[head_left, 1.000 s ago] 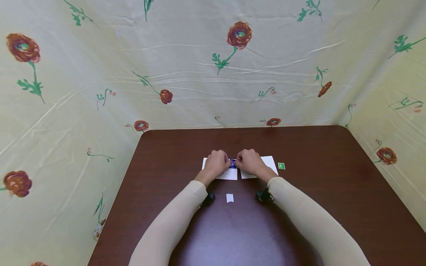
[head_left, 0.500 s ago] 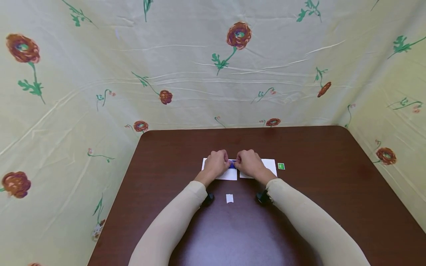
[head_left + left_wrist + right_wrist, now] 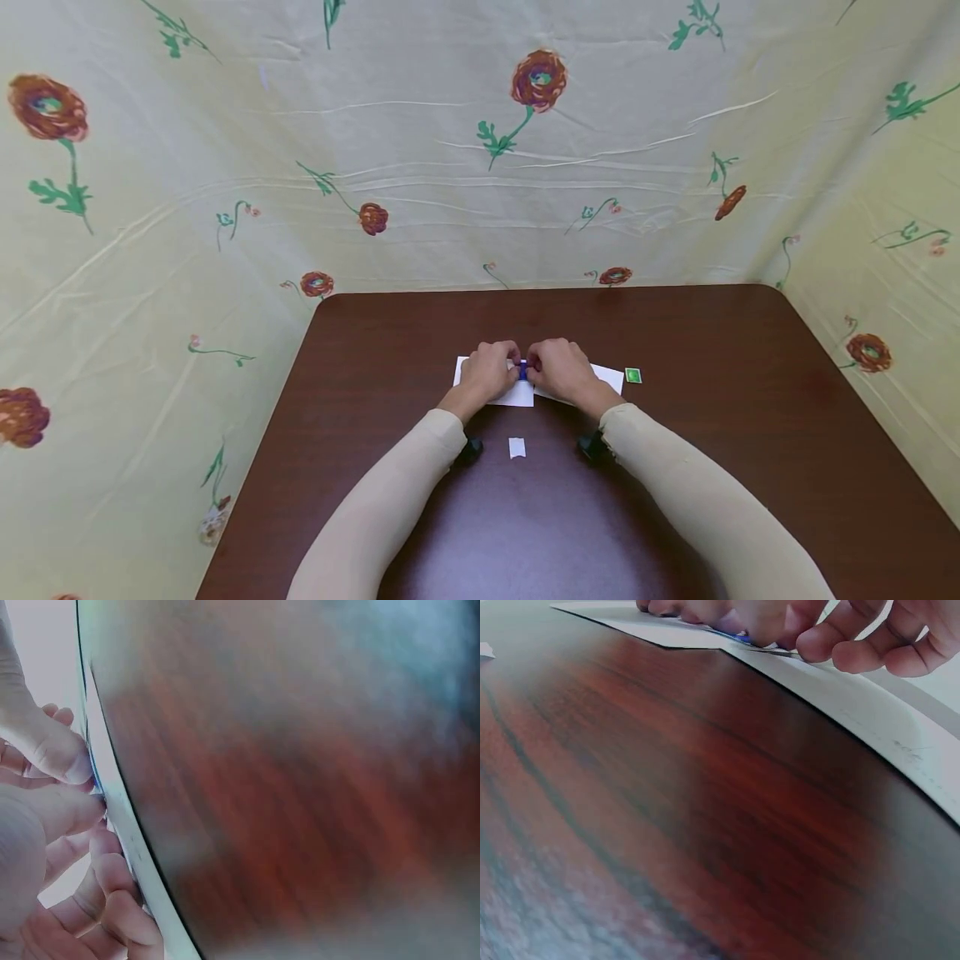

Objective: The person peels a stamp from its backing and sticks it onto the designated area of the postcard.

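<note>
Between my two hands is a small blue piece (image 3: 523,371), thin and flat like a stamp or sticker. My left hand (image 3: 487,371) pinches its left side, and my right hand (image 3: 562,368) pinches its right side. Curled fingers cover most of it; only a narrow blue strip shows in the head view. Under the left hand lies a white paper (image 3: 514,397), perhaps an envelope. A second white paper (image 3: 612,377) lies tilted under the right hand, its inner edge close to the first. The right wrist view shows a blue edge (image 3: 741,636) among the fingers, just over the paper.
A small green square with a pale border (image 3: 633,376) lies right of the papers. Nearer the body, a small white scrap (image 3: 517,447) lies on the brown table (image 3: 390,333). Floral cloth (image 3: 420,125) hangs behind the table and along its sides.
My right hand has shifted slightly left, towards the left hand, and less blue shows between them. The right paper has turned and slid left, closing the gap to the left paper.
</note>
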The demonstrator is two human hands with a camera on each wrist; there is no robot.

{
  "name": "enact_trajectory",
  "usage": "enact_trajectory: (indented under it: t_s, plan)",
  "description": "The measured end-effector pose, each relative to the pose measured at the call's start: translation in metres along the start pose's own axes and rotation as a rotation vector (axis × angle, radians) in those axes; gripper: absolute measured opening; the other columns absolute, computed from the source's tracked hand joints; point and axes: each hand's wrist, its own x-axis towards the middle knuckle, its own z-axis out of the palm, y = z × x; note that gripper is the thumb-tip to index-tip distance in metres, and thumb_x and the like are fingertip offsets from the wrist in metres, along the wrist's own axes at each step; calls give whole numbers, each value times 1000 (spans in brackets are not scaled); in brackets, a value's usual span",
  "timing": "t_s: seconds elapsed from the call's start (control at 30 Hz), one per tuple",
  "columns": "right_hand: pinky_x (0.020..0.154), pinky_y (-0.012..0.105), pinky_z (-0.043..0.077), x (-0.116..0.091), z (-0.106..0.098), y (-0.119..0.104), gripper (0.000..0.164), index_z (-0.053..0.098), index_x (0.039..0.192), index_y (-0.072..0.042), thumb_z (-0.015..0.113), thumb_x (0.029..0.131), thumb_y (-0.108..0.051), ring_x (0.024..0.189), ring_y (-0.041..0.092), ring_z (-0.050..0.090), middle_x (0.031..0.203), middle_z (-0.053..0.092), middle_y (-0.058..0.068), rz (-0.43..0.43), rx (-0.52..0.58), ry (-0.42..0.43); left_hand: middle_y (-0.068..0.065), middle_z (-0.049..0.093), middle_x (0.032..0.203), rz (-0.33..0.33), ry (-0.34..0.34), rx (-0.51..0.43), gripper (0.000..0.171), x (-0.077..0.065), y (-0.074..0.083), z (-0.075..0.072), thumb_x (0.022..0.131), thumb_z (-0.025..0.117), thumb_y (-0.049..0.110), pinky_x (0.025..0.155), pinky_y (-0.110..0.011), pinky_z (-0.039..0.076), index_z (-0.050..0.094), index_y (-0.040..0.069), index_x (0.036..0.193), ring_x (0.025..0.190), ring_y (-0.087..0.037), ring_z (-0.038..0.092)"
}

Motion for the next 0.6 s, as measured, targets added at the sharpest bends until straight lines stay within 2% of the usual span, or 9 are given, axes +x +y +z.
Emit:
enact_trajectory:
  t_s: [0.17,0.4,0.6]
  plan:
    - [67,33,48,0,-3,1,16,75,96,-18,75,87,-32,70,16,56,77,65,-4,-2,-20,-34,-5,68,95,29,-13,11,14,1,-2,-2,88,72,27,64,-41,48,67,25,101,77,-25,62]
    - [68,34,44,-1,-7,0,19,75,99,-18,75,87,-33,71,14,57,75,65,-5,-22,-54,-50,-5,69,99,56,-26,0,20,0,-5,-4,86,74,26,64,-38,48,69,23,105,77,-24,60]
    - [69,33,45,-1,-5,2,23,75,103,-20,74,86,-35,72,13,59,79,68,-6,-30,-80,-56,-6,69,100,39,-49,-19,24,-2,-5,-6,86,75,26,65,-36,48,71,20,108,77,-23,60]
